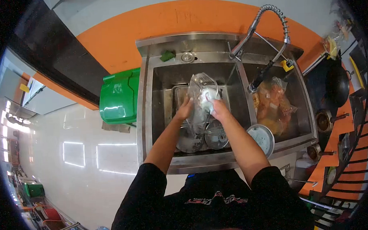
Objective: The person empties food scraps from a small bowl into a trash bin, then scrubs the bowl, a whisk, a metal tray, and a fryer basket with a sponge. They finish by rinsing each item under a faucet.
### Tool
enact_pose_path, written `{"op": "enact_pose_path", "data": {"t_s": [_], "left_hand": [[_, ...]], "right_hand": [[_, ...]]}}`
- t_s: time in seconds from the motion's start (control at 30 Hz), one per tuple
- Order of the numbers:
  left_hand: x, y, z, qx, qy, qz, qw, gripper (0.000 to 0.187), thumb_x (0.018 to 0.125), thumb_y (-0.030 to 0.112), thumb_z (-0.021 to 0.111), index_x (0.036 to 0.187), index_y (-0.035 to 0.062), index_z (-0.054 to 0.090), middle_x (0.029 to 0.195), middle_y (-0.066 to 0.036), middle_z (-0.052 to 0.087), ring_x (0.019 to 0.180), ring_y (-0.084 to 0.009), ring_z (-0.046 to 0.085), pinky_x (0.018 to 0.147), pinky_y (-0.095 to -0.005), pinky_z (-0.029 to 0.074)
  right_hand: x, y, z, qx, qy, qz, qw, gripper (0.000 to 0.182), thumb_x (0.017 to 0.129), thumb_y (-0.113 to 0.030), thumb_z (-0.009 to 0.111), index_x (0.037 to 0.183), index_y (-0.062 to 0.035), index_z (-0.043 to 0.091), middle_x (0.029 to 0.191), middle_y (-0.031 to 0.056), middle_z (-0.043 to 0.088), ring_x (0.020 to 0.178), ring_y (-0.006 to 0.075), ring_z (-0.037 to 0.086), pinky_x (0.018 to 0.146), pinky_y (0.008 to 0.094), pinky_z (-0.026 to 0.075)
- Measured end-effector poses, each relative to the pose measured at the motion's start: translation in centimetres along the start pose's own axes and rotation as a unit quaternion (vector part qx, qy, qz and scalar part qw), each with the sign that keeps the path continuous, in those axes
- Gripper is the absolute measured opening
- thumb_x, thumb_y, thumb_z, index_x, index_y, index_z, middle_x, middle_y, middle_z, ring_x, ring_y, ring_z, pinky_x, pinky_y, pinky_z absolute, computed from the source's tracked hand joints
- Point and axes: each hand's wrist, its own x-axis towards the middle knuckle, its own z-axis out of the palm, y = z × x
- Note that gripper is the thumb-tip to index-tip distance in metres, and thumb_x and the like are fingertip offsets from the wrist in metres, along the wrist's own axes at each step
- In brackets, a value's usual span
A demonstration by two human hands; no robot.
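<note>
1. Two bare hands work at the middle of the frame: the left hand (pixel 184 110) is closed on the left side of a clear container (pixel 198 116), and the right hand (pixel 220 110) is clasped on a white, soft-looking thing (pixel 209 95) against it.
2. The container is tilted over the left sink basin (pixel 236 94), above a round metal pan (pixel 188 143) at lower centre.
3. The step seems to be rubbing; the left hand should grip firmly, because smooth walls may slip.
4. The right hand should press evenly and reach the corners.
5. Some left fingertips are hidden. Whether the white thing is cloth or foam, I cannot tell. Forearms partly cover the basin's contents.
</note>
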Motion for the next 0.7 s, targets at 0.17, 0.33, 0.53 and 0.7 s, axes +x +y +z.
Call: {"op": "enact_pose_path", "data": {"t_s": [0.17,0.33,0.53,0.7], "left_hand": [[-0.9,2.8,-7.2,-0.027,-0.084,-0.253,0.963,0.065,0.102,0.05,0.032,0.133,-0.0042,0.051,0.131,-0.022,0.057,0.123,-0.0324,0.052,0.104,-0.0381,0.038],[-3.5,1.2,-9.0,-0.409,-0.225,-0.389,0.794,0.054,0.102,0.044,0.037,0.116,-0.0006,0.063,0.108,-0.012,0.069,0.094,-0.0262,0.065,0.09,-0.0363,0.048],[-4.5,3.1,-10.2,-0.255,-0.012,-0.265,0.93,0.052,0.102,0.041,0.04,0.097,-0.0043,0.065,0.082,-0.006,0.064,0.075,-0.0173,0.06,0.07,-0.0367,0.048],[-4.3,7.8,-10.5,0.039,0.027,-0.102,0.994,0.054,0.101,0.041,0.042,0.083,-0.0056,0.063,0.067,-0.019,0.06,0.065,-0.034,0.061,0.065,-0.0458,0.045]], "right_hand": [[-2.3,-2.8,-1.9,0.126,-0.053,0.072,0.988,0.032,0.092,-0.028,0.063,0.114,-0.0042,0.061,0.108,0.0107,0.065,0.096,0.028,0.064,0.086,0.0435,0.052],[-2.9,-4.3,-1.0,0.192,-0.058,0.133,0.971,0.035,0.093,-0.03,0.062,0.117,-0.0058,0.059,0.106,0.011,0.065,0.096,0.0301,0.064,0.087,0.0452,0.051],[2.2,-3.0,-4.0,-0.521,0.287,-0.136,0.792,0.043,0.093,-0.031,0.057,0.125,-0.0027,0.054,0.115,0.0215,0.062,0.102,0.0359,0.061,0.081,0.0461,0.049],[-4.6,-9.6,12.7,-0.561,0.042,-0.261,0.785,0.035,0.087,-0.014,0.063,0.117,0.0013,0.052,0.099,0.0259,0.065,0.094,0.0442,0.063,0.081,0.0477,0.05]]}}
